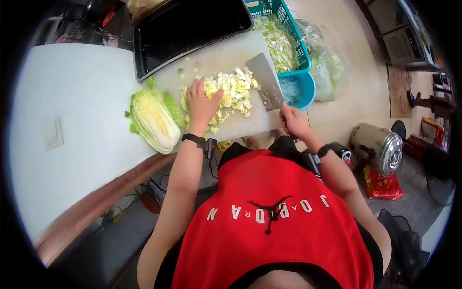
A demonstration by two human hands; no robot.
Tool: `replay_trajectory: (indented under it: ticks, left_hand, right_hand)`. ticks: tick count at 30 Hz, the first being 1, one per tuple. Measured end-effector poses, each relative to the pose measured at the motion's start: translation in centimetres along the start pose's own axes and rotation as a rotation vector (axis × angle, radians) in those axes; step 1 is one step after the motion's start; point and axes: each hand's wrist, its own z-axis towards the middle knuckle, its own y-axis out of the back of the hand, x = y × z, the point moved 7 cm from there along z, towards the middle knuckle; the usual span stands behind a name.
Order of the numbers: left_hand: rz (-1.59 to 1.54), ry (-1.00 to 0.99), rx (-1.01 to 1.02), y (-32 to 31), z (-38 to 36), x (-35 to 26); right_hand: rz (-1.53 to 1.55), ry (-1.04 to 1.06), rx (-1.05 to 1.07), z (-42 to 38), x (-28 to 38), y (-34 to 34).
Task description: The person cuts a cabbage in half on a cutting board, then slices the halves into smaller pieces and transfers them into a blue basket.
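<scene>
My left hand [201,103] lies flat on a pile of chopped napa cabbage [233,94] on the white cutting board [211,60]. My right hand [293,120] grips the handle of a wide cleaver [265,79], whose blade is raised just right of the pile. A halved napa cabbage [153,118] lies cut side up to the left of my left hand.
A black tray [187,29] sits behind the board. A teal basket [288,45] holding chopped cabbage stands at the right, with plastic bags [327,70] beside it. A metal pot [380,147] lies on the floor. The white counter [72,120] spreads to the left.
</scene>
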Motion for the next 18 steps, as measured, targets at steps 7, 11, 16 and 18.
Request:
replay_trajectory:
  ticks: [7,11,16,18]
  left_hand:
    - [0.068,0.020,0.151,-0.2,-0.2,-2.6]
    - [0.161,-0.013,0.118,-0.3,-0.2,-3.7]
    - [0.125,-0.006,0.074,-0.3,0.4,-3.5]
    - [0.103,-0.027,0.039,-0.2,0.7,-3.4]
  right_hand:
    - [-0.040,-0.026,-0.032,0.1,-1.1,-7.9]
    - [0.036,-0.024,-0.012,0.5,-1.0,-10.5]
    - [0.032,-0.012,-0.007,0.7,0.1,-11.0]
    - [0.023,-0.028,-0.013,1.0,0.0,-10.8]
